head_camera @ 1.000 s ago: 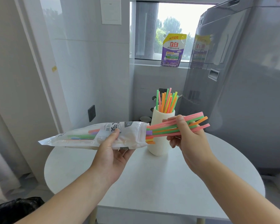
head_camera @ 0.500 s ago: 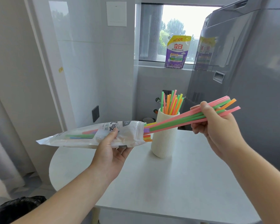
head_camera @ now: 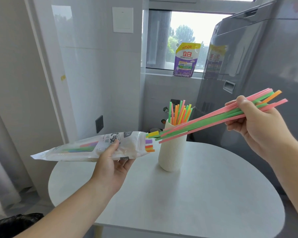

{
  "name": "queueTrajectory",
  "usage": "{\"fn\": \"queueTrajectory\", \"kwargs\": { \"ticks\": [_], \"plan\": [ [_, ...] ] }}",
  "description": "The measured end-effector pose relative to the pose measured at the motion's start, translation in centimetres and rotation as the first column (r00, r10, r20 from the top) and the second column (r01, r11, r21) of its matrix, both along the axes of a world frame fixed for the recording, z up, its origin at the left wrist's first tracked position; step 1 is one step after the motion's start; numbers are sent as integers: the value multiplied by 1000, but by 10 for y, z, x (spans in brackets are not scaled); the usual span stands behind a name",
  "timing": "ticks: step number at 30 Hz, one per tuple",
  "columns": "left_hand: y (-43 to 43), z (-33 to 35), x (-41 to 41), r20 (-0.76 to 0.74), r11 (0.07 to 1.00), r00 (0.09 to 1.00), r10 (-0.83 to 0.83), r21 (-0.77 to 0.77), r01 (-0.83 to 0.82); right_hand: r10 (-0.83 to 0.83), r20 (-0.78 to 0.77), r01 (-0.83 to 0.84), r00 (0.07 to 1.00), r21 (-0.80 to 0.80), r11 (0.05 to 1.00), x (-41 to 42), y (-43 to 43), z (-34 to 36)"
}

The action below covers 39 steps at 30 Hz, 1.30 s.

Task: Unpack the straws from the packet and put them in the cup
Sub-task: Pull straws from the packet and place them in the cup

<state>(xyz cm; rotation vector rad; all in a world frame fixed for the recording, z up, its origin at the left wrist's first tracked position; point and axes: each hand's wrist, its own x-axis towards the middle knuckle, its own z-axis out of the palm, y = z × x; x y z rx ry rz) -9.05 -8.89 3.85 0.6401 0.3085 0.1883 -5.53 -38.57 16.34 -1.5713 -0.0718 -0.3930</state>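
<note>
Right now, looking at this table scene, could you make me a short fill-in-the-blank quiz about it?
1. The left hand holds the ____ by its middle.
2. The right hand grips a bunch of pink, green and orange ____ nearly pulled free.
3. The ribbed white cup stands on the round table and already holds ____.
4. On the window ledge stands a purple and yellow ____.

Missing words: packet; straws; straws; pouch
</note>
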Motion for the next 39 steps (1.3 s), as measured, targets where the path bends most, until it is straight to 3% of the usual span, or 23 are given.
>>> {"fn": "queueTrajectory", "kwargs": {
  "ticks": [13, 25, 39],
  "plan": [
    [-5, -3, 1, -15, 1000, 1000, -25, 3, 25, -131, 108, 129, 985, 29, 991, -1, -5, 27],
    [-31, -9, 4, -19, 994, 994, -108, 11, 108, -193, 206, 232, 959, -187, 954, 4, 0, 38],
    [-28, -14, 5, -12, 994, 994, -111, 13, 111, -197, 210, 252, 957, -280, 926, 13, 4, 53]
  ]
}}
